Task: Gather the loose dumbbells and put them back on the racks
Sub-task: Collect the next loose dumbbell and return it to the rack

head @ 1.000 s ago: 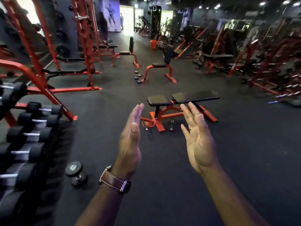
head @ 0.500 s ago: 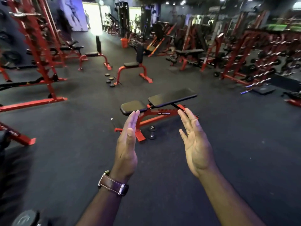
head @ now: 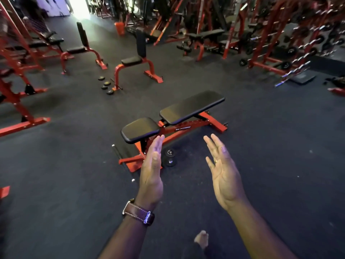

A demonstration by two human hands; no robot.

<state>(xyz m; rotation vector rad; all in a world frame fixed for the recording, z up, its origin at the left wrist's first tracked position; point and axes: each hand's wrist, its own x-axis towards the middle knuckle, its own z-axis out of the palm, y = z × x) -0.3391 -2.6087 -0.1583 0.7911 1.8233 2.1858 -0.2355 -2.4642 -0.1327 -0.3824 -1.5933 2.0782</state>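
A small black dumbbell point(head: 169, 157) lies on the dark floor beside the front foot of a red and black flat bench point(head: 173, 116). My left hand point(head: 152, 172) is held out flat and empty, its fingertips just left of the dumbbell in the picture. My right hand point(head: 223, 171) is raised to the right of it, palm inward, fingers apart, holding nothing. Several small black weights point(head: 106, 85) lie on the floor by an upright seat bench point(head: 137, 61) farther back. A red rack point(head: 298, 53) with bars and dumbbells stands at the far right.
Red frames point(head: 16, 101) line the left side. A second seat bench point(head: 82, 48) and more machines fill the back. Open dark floor surrounds the flat bench. A bare foot point(head: 202, 239) shows between my arms at the bottom.
My view has swung right and moved closer to the flat bench. The left dumbbell rack and the dumbbell beside it have left the picture. Both hands stay raised and empty.
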